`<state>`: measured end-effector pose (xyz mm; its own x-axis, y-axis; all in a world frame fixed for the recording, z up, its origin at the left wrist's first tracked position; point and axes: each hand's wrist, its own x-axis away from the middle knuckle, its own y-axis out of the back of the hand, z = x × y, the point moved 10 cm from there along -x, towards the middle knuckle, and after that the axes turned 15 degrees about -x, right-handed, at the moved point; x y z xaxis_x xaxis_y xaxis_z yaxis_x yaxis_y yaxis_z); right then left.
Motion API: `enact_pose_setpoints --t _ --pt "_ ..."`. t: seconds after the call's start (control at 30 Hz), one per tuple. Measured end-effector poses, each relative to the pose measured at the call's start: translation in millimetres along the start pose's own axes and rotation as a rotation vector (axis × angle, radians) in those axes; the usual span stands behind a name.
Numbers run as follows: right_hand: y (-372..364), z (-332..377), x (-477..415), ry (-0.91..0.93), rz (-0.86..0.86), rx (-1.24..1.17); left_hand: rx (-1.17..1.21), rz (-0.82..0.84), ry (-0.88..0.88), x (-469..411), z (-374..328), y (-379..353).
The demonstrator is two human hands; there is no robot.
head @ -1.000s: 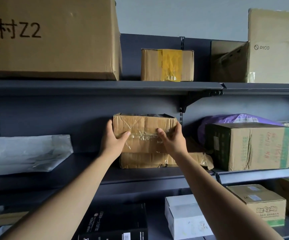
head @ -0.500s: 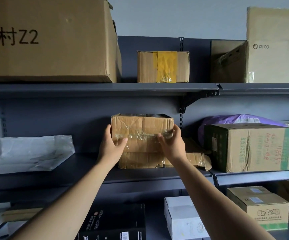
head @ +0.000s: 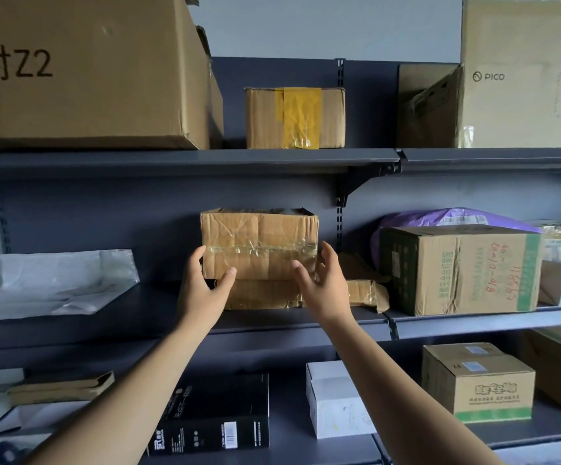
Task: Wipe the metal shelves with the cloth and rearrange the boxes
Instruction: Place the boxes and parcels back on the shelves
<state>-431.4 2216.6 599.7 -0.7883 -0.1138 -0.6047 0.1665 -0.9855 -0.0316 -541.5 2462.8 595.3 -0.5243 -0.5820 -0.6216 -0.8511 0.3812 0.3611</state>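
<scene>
Head view is showing the left hand (head: 205, 290) touching and the right hand (head: 324, 286) hovering beside the crumpled box (head: 259, 243), both wide open, so it is risking tipping off the squashed box (head: 265, 295) sitting under it on the middle shelf (head: 145, 312).

Metal shelf (head: 158, 313), flattened box (head: 265, 295), white bag (head: 54, 283), carton (head: 460, 270)
</scene>
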Motion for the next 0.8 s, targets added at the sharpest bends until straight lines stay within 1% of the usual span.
enact_pose_setpoints --t 0.2,0.4,0.57,0.67,0.8 --pt "-9.8 17.9 28.4 -0.003 -0.003 -0.009 0.075 0.025 -0.004 23.2 0.3 15.9" --pt "-65.6 51.2 72.9 0.021 0.051 -0.072 0.161 0.057 -0.029 39.0 9.1 79.2" --pt "-167.5 89.6 137.2 0.003 0.132 -0.156 0.158 0.029 -0.026 51.8 53.1 185.0" --pt "-227.5 113.7 177.7 0.003 0.187 -0.177 0.133 0.029 -0.021 59.1 84.9 242.5" --pt "-300.3 142.5 239.5 0.023 0.240 -0.163 0.170 0.045 0.011 79.7 130.8 313.8"
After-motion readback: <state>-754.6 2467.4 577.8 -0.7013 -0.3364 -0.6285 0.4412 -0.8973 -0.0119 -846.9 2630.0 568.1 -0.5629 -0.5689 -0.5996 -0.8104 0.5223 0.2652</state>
